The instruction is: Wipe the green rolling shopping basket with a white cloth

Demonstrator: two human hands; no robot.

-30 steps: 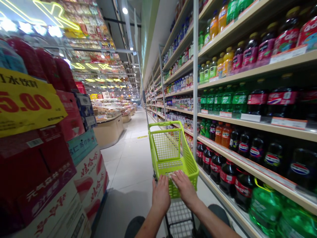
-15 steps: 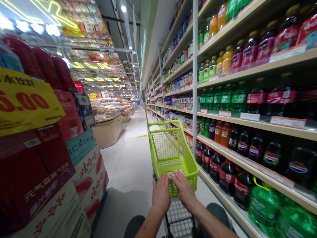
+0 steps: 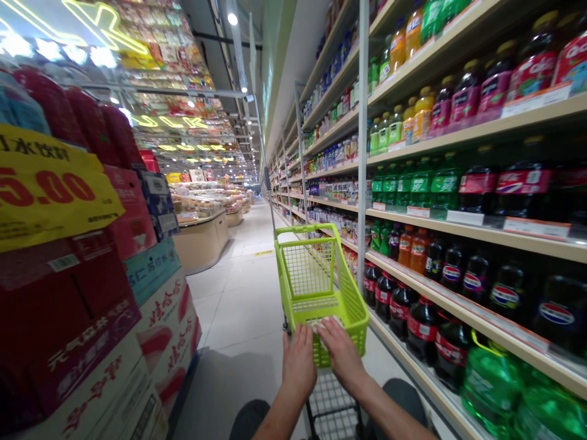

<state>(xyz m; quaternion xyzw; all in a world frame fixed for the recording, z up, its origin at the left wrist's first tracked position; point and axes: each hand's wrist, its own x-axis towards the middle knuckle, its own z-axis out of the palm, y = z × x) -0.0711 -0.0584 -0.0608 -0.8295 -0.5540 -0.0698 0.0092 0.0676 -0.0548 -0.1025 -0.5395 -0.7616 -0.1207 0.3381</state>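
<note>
A lime-green shopping cart (image 3: 283, 287) stands in front of me, its basket at the near end of a wire lower rack (image 3: 332, 397). My left hand (image 3: 299, 357) rests over the near rim of the basket, fingers bent forward and closed on it. Beside it, my right hand (image 3: 338, 348) presses a crumpled whitish cloth (image 3: 316, 324) against the same rim. Most of the cloth is hidden under the fingers. Inside the basket, the green floor and back grid show.
Shelves (image 3: 413, 217) of soda bottles run along the right, close to the cart. Stacked drink cartons (image 3: 156, 311) with a yellow price sign (image 3: 55, 189) stand on the left. A tiled aisle (image 3: 247, 275) leads ahead past a rounded display counter (image 3: 202, 241).
The view has shifted very slightly. Both hands stay on the near rim, and the cloth and cart look nearly the same.
</note>
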